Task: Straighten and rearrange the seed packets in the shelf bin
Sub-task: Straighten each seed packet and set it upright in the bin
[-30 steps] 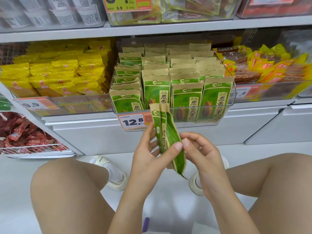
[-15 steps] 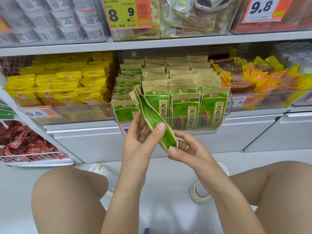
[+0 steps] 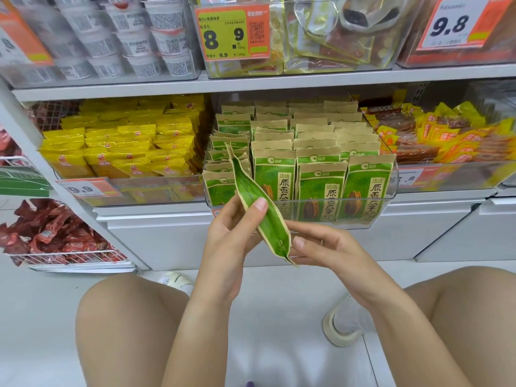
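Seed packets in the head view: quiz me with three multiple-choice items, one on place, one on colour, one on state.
1. Where is the held packet?
A. in front of the clear bin
B. on the floor
C. on the top shelf

2. What colour are the packets left of the bin?
A. blue
B. yellow
C. white

3. How is the left hand?
A. hanging idle
B. flat on the shelf
C. gripping the packet

Answers: 1 A, it crosses the bin's front wall. 2 B, the yellow packets fill that bin. 3 C, the thumb presses its green face; the right hand touches its lower end.
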Motion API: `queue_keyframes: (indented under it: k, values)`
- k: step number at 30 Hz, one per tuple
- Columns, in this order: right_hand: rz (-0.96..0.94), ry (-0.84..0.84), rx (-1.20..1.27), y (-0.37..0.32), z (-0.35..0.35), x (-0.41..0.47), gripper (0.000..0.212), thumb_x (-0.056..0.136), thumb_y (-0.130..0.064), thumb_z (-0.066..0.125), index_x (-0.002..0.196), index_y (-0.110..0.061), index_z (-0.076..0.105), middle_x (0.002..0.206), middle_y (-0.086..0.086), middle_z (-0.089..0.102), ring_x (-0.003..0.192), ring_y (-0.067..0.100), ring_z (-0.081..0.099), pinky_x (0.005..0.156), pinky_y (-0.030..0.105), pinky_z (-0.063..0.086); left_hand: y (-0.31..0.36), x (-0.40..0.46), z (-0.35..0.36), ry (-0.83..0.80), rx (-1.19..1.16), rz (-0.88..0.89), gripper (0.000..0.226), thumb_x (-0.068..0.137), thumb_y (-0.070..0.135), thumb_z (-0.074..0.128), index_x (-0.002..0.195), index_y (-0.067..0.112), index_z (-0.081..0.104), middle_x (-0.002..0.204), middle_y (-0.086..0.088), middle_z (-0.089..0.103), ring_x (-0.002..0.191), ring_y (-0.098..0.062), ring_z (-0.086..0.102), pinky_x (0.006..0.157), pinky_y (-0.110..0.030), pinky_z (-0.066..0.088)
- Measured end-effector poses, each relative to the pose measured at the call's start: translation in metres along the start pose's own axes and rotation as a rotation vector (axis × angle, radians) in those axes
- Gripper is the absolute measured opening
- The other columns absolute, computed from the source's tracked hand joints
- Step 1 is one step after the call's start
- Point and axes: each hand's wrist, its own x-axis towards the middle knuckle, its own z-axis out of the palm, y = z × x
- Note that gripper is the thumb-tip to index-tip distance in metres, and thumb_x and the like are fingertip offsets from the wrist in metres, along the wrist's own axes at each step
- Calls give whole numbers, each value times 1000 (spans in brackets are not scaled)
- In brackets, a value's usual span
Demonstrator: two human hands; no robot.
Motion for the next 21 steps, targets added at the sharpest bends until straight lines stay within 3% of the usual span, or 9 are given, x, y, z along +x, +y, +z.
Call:
queue_keyframes:
  k: [3, 7, 10, 12, 14, 17, 19, 21]
  values:
    - [-13, 17, -3, 0, 2, 2, 38, 79, -30, 60, 116, -29, 66, 109, -10, 72, 101, 6, 66, 83, 22, 53, 5, 1, 2, -1, 6, 18, 24, 80, 31, 64, 99, 18, 69, 100, -6, 70, 100, -20, 67, 83, -33, 58]
    - [-17, 95, 48, 0, 3, 4, 43, 75, -27, 65, 118, -23, 65, 102, -1, 74, 91, 10, 68, 77, 23, 54, 8, 0, 7, -1, -61, -6, 29, 81, 32, 61, 101, 12, 68, 101, -10, 68, 95, -21, 65, 75, -28, 56]
    - [16, 96, 133, -1, 4, 5, 49, 68, -19, 72, 116, -17, 64, 87, -4, 67, 76, 9, 68, 67, 20, 52, 7, -7, 11, 14, -106, -95, 40, 82, 36, 66, 109, 8, 68, 111, -13, 70, 105, -29, 66, 92, -46, 53]
    - [17, 108, 112, -1, 7, 6, 45, 64, -10, 84, 105, -22, 68, 77, -8, 63, 66, 8, 63, 62, 19, 51, 8, -12, 13, 42, -76, -124, 42, 80, 39, 69, 109, 9, 71, 109, -15, 73, 104, -33, 69, 96, -54, 51]
    - [-24, 183, 55, 0, 7, 9, 40, 67, -4, 81, 96, -28, 68, 70, -11, 60, 62, 7, 59, 63, 17, 49, 11, -14, 14, 53, 38, -46, 41, 80, 41, 61, 104, 10, 72, 98, -9, 75, 97, -28, 71, 88, -47, 56]
    - [-115, 288, -123, -5, 3, 18, 44, 72, 0, 78, 106, -25, 68, 69, -8, 62, 65, 5, 57, 70, 18, 49, 22, -6, 10, 56, 224, 143, 28, 79, 40, 67, 97, 19, 71, 92, 7, 76, 86, -8, 69, 73, -22, 54]
    - [-157, 337, -255, -16, -1, 26, 44, 74, -6, 79, 114, -20, 66, 73, -5, 63, 68, 4, 58, 73, 21, 51, 30, 9, 4, 58, 402, 257, 21, 81, 40, 75, 97, 28, 70, 94, 16, 74, 86, -6, 67, 75, -21, 52]
    - [-210, 371, -377, -31, -6, 37, 35, 79, -18, 77, 113, -19, 67, 77, -6, 66, 70, 3, 59, 73, 23, 51, 39, 26, 0, 49, 531, 354, 20, 79, 39, 69, 99, 35, 66, 95, 20, 72, 87, -7, 65, 75, -21, 51]
